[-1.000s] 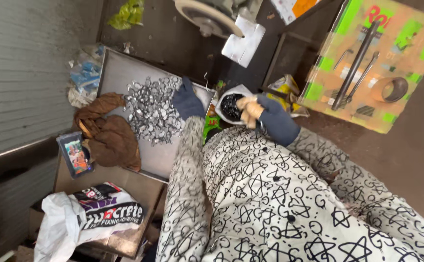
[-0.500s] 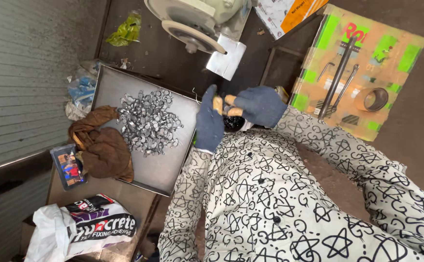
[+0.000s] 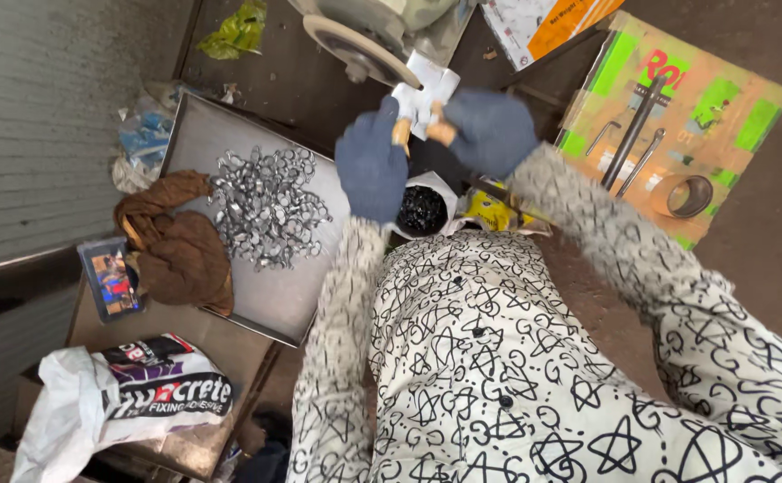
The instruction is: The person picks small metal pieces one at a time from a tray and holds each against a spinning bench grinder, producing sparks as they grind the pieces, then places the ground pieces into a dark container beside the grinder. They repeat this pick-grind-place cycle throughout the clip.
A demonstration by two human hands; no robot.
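Note:
Both my hands wear dark blue gloves that leave the fingertips bare. They are raised side by side just below a grey grinding wheel (image 3: 355, 49). My left hand (image 3: 368, 165) and my right hand (image 3: 489, 130) have their fingers curled and the bare tips pinched toward each other. Anything between the tips is too small to see. Behind the fingertips lies a white paper (image 3: 422, 89). Under the hands sits a white-rimmed container of dark small pieces (image 3: 422, 210). To the left, a metal tray (image 3: 301, 295) carries a pile of shiny metal rings (image 3: 266, 206).
A brown cloth (image 3: 176, 241) and a phone (image 3: 109, 282) lie at the tray's left. A white printed bag (image 3: 131, 394) sits lower left. At the right, a cardboard sheet (image 3: 739, 116) holds long metal tools (image 3: 632, 130) and a tape roll (image 3: 686, 195). A yellow packet (image 3: 489, 210) lies beside the container.
Both hands came together over the dark container and then rose from it toward the grinding wheel. The view shifted with my head.

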